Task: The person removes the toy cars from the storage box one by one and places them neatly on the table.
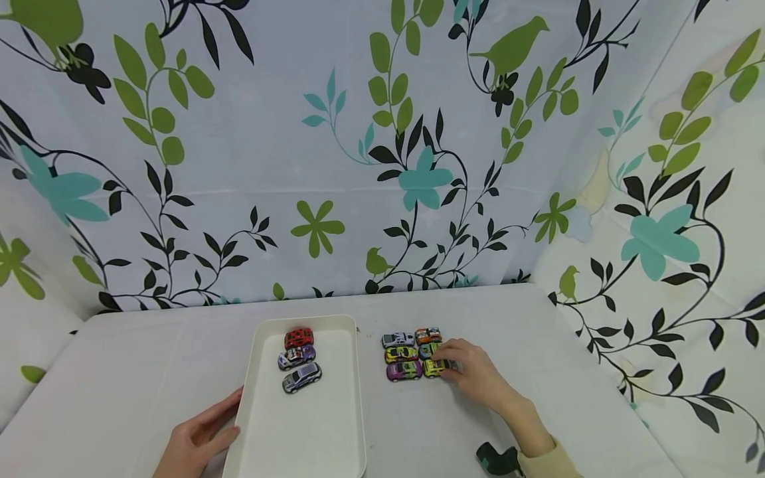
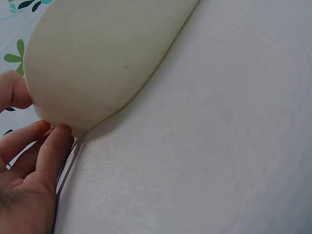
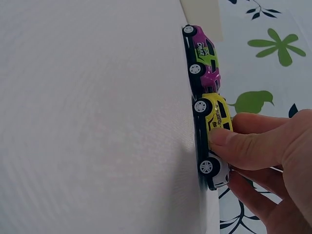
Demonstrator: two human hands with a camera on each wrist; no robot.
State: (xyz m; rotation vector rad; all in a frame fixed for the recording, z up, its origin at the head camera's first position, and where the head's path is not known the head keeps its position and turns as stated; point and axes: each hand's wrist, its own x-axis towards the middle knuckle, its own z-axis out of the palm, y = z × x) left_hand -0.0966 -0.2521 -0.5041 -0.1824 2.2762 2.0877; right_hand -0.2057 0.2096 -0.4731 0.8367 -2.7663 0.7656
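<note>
A white tray lies on the grey table and holds a red car, a purple-white car and a grey car in its far half. My left hand rests with straight fingers against the tray's left wall; the left hand touches it with thumb and fingertips. Right of the tray, several toy cars stand in two columns. My right hand pinches the near-right yellow car. In the right wrist view my right hand holds the yellow car between thumb and fingers, behind a purple car.
The group also has a silver car, an orange car and a purple car. Leaf-patterned curtains close off the back and right side. A dark green strap sits at my right wrist.
</note>
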